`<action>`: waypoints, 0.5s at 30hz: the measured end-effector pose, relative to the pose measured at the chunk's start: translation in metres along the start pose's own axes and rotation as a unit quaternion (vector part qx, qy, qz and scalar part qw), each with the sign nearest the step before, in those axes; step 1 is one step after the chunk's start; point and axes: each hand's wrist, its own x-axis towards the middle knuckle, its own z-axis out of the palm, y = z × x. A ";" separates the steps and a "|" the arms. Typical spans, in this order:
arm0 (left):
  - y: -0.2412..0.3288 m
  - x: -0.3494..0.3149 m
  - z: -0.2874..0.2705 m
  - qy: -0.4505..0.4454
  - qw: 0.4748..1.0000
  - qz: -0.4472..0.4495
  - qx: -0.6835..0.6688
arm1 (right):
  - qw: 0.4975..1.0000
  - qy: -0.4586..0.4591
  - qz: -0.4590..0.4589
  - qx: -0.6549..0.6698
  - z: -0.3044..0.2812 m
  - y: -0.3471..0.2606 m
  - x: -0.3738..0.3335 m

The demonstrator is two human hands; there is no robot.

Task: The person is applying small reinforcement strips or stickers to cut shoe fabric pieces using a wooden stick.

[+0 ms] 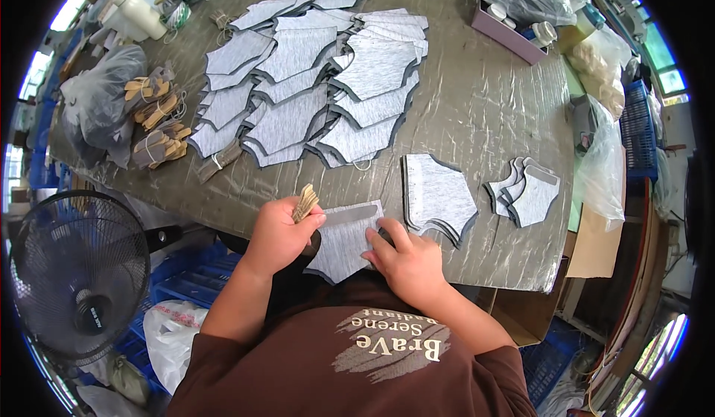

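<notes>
A grey heathered cut piece (341,244) with a dark backing lies before me at the table's near edge, its lower tip past the edge. A dark grey strip (351,214) lies across its upper part. My left hand (281,231) is closed around a small stack of tan strips (306,202), just left of the piece. My right hand (406,259) rests on the piece's right side, its bent fingers and thumb apart and touching the cloth. To the right lie a neat stack of similar pieces (439,197) and a small fanned group (530,192) with a dark strip on top.
Overlapping rows of grey pieces (294,119) cover the table's far middle. Tied tan bundles (160,145) and a plastic bag (104,104) sit at left, near a black fan (82,275). A pink box (510,36) of containers stands far right; a blue crate (639,130) is beyond the table.
</notes>
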 end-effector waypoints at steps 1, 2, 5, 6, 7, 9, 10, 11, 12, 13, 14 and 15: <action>0.000 0.001 0.000 -0.003 1.000 -0.005 0.016 | 1.000 -0.001 0.001 0.003 0.000 0.000 0.000; -0.001 0.001 -0.001 -0.003 1.000 -0.007 0.017 | 1.000 -0.005 0.001 0.000 0.000 0.000 0.000; 0.005 0.002 0.000 0.000 0.999 -0.024 0.022 | 1.000 -0.013 -0.001 -0.007 -0.002 -0.001 0.001; 0.005 0.002 0.000 0.000 0.999 -0.025 0.023 | 1.000 -0.012 0.001 -0.003 -0.001 -0.001 0.001; 0.004 0.002 0.000 0.001 0.999 -0.024 0.022 | 1.000 -0.011 0.002 -0.001 -0.001 -0.001 0.001; 0.004 0.002 0.000 0.003 0.999 -0.024 0.021 | 1.000 0.006 -0.012 -0.004 0.000 0.001 0.001; 0.004 0.001 0.000 0.001 0.999 -0.021 0.025 | 1.000 0.000 -0.016 -0.007 -0.001 0.000 0.001; 0.003 0.001 0.000 -0.001 0.999 -0.017 0.029 | 1.000 -0.005 -0.021 -0.011 -0.001 0.000 0.002; 0.003 0.001 -0.001 0.000 0.999 -0.018 0.029 | 1.000 -0.005 -0.021 -0.010 -0.002 0.000 0.002; 0.003 0.001 -0.001 -0.004 0.999 -0.022 0.032 | 1.000 -0.009 -0.017 -0.010 -0.002 -0.001 0.002; 0.003 0.002 -0.001 -0.007 0.999 -0.026 0.035 | 1.000 -0.013 -0.012 -0.009 -0.002 -0.001 0.002; 0.002 0.002 -0.002 -0.008 0.999 -0.026 0.035 | 1.000 -0.013 -0.012 -0.010 -0.002 -0.001 0.002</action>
